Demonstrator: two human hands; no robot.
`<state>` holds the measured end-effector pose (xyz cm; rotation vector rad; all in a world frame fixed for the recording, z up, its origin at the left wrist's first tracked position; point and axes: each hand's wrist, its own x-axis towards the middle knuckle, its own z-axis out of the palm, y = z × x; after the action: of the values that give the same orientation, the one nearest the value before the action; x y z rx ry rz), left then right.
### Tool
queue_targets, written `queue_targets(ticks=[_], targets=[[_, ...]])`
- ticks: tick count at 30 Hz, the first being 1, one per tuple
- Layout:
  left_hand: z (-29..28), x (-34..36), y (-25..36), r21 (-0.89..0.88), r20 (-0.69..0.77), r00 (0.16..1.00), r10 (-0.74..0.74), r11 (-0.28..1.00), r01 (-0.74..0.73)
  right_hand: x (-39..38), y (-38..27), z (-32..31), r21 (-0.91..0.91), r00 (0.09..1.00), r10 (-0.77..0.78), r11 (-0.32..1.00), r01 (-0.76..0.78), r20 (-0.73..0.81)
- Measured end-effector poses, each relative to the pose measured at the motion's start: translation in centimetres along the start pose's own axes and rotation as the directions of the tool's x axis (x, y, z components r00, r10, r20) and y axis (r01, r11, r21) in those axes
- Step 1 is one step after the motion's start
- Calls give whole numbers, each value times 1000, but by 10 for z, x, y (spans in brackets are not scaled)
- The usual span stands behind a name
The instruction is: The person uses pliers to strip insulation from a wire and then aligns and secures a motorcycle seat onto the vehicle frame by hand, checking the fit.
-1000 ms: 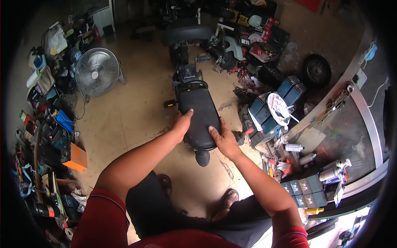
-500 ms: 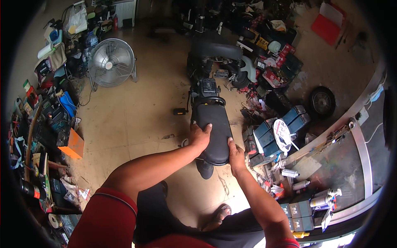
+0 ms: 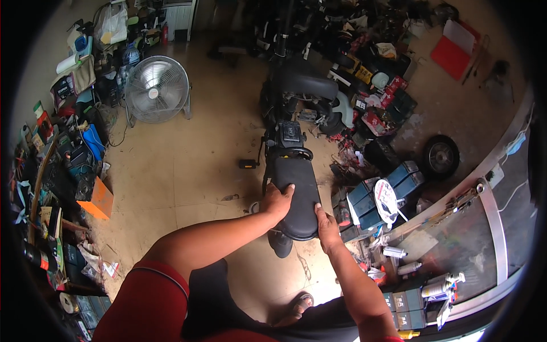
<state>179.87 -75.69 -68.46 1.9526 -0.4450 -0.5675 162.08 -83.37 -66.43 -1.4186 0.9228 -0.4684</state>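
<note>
Two hands, left hand [image 3: 276, 200], right hand [image 3: 327, 228], one black seat [image 3: 296, 194]

Seat [image 3: 296, 196]: black, smooth, matt vinyl-like cover, faint sheen. Fan [image 3: 156, 89]: bright metal wire guard, glossy. Floor [image 3: 188, 171]: bare concrete, dull, stained and scuffed. Wheel [image 3: 440, 157]: matt black rubber tyre. Sleeve [image 3: 145, 302]: red knit cloth, matt.
</note>
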Motion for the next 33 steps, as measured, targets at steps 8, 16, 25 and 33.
queue_targets(ticks=[8,16,25,33], targets=[[5,12,-13,1,-46,999,10,1000,-10,5,13,2,-71,999,-50,996,49,-11],[10,18,-20,-24,-50,997,63,998,-64,5,15,3,-219,980,-192,959,177,-47],[-6,17,-5,35,12,998,58,998,-58,-25,-4,10,-783,843,-504,442,438,187],[-120,48,207,544,-343,221,913,385,-746,-21,-9,-9,-772,858,-449,442,457,251]])
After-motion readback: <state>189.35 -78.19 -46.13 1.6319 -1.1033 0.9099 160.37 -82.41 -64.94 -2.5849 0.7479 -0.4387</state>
